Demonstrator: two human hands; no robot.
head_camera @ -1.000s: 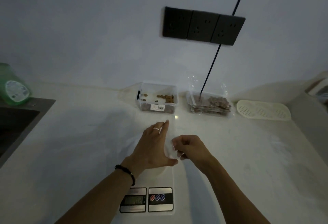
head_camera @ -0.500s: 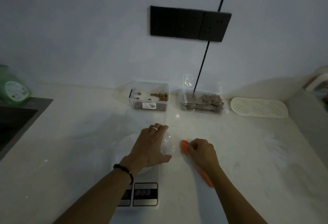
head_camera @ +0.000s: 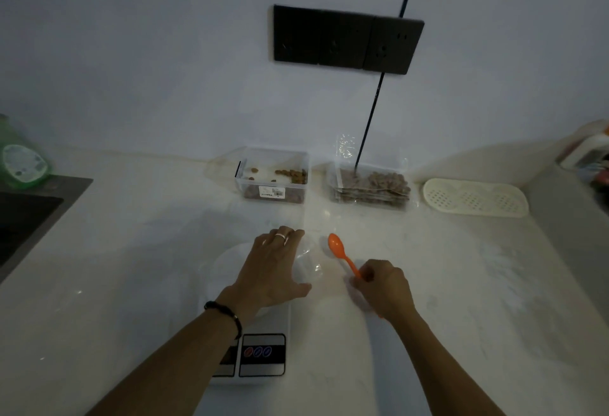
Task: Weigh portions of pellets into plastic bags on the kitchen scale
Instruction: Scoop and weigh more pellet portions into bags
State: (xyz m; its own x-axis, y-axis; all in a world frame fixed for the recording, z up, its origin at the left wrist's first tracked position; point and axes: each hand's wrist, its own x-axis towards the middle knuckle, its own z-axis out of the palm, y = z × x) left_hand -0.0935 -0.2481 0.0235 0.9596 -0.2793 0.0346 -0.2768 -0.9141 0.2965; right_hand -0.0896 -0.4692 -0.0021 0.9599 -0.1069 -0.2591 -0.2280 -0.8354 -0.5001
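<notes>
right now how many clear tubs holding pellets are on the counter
2. One clear tub sits against the wall, straight beyond the left hand; the other tub stands to its right, beside the white perforated tray. None seems hidden.

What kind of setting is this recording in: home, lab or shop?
Most likely a home kitchen counter: a dark sink is set into the pale countertop with a green soap bottle behind it, wall sockets sit above, and a kitchen scale stands in front.
</notes>
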